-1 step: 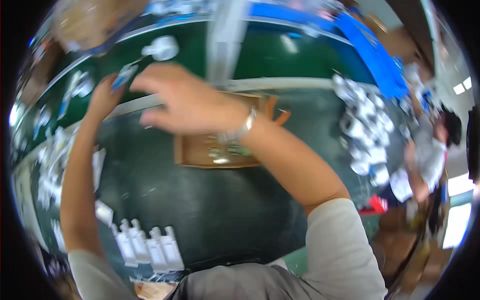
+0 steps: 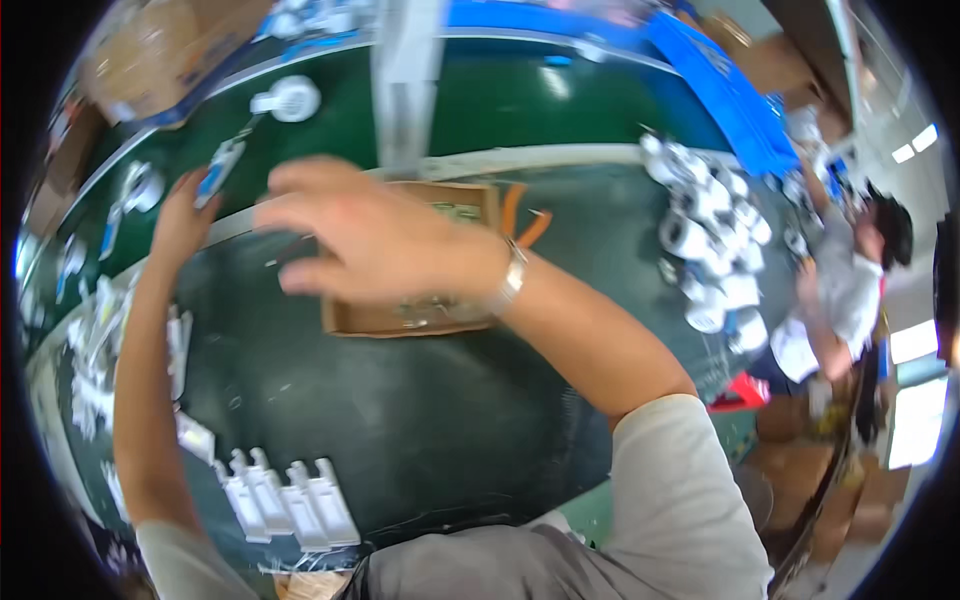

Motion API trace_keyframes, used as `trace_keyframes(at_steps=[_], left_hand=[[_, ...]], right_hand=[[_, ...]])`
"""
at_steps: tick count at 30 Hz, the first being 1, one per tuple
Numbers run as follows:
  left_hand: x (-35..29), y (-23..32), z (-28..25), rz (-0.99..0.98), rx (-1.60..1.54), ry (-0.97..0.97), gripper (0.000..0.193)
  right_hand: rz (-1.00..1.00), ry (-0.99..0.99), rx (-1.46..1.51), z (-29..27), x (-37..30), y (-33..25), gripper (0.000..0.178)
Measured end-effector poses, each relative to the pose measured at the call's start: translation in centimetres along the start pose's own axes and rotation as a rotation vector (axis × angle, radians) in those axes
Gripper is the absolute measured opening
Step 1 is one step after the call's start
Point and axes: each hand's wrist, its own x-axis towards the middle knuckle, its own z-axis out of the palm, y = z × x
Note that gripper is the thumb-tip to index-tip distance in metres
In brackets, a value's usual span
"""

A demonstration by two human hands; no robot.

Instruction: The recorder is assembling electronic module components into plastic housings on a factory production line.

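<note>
Drawn back slightly since the earlier frame, the left hand [image 2: 182,220] is pinching a blue-and-white strip [image 2: 222,165], seemingly steadying it over the green surface [image 2: 500,110]. Also drawn back, the right hand [image 2: 365,230] is hovering wide-fingered over the cardboard box [image 2: 350,320]

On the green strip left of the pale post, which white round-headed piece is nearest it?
The uppermost piece, its head up and right of the left hand; the others lie to that hand's left.

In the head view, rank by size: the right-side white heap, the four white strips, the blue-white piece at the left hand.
1. White heap
2. Four white strips, together
3. Blue-white piece
</note>
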Motion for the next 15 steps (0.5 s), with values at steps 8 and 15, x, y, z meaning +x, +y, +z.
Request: trace_keyframes(at_steps=[8,15], left_hand=[[-6.8,8.1,-7.5,-0.099,-0.344,-0.167,0.04],[-12.4,16.0,-10.0,-0.135,-0.404,-0.212,0.046]], right_hand=[[0.887,0.295,-1.181,-18.7,-19.7,5.9,0.05],[1.483,0.074,-1.197,-21.6,-24.4,11.2,0.057]])
